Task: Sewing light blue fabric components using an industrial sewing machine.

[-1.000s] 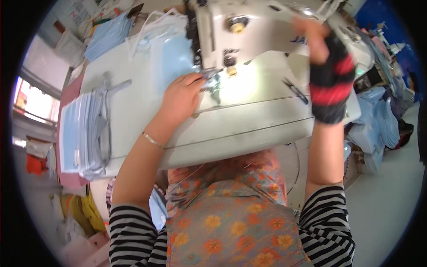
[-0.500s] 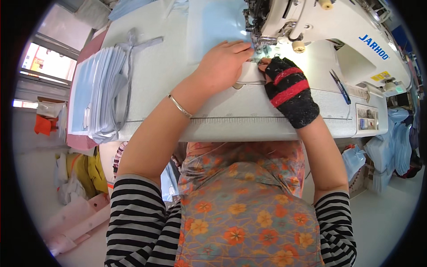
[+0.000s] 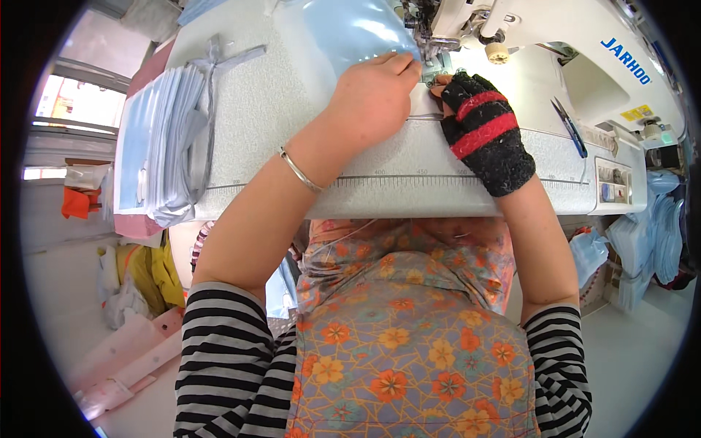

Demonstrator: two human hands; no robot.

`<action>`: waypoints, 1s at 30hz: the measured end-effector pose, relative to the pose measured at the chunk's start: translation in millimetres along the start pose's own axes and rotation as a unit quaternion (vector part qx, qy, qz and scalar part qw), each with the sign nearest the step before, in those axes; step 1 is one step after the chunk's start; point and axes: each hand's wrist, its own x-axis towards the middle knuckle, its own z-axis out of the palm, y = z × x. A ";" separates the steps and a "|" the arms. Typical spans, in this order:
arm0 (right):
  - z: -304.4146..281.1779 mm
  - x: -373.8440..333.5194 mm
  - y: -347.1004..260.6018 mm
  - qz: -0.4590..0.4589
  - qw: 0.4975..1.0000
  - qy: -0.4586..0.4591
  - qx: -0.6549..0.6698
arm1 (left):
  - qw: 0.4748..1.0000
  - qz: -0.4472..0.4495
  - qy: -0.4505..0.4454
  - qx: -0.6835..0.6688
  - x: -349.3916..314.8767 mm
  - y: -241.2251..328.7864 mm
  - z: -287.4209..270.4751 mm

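Note:
A glossy light-blue sheet (image 3: 354,31) with a clear, pale border lies on the sewing machine bed, its near edge by the presser foot (image 3: 436,64). My bare left hand (image 3: 376,98) rests on its near right corner, fingers stretched out and lying flat beside the foot. Just right of the foot is my right hand (image 3: 483,131), in a black fingerless glove with red stripes. Its fingers are curled and its fingertips pressed together by the foot; what they pinch is hidden. The white sewing machine (image 3: 584,69) arches over the right side.
A tied stack of light-blue pieces (image 3: 157,146) stands at the bed's left end, with a grey strap (image 3: 213,80) beside it. Blue-handled thread snips (image 3: 569,128) lie on the right, near a small parts tray (image 3: 613,182). More blue pieces (image 3: 646,241) hang beyond the right edge.
The blue sheet has turned slantwise and bulges up beyond my left hand. My left hand has turned slightly with it and stays by the presser foot. The whole view has shifted slightly.

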 end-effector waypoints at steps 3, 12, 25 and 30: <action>0.5 -0.5 1.5 0.027 0.999 -0.009 0.016 | 0.989 -0.075 -0.130 -0.016 12.4 3.7 -16.7; -1.2 -5.2 2.1 0.094 0.994 0.002 0.052 | 0.993 0.024 -0.113 -0.001 -6.9 15.4 -27.7; -5.7 -10.1 -2.2 0.008 0.997 -0.037 0.064 | 0.997 -0.059 -0.058 -0.002 -13.4 44.0 -18.8; -10.0 -7.5 -6.7 -0.003 0.997 -0.027 0.067 | 0.995 -0.052 -0.071 -0.056 -15.5 37.8 -24.6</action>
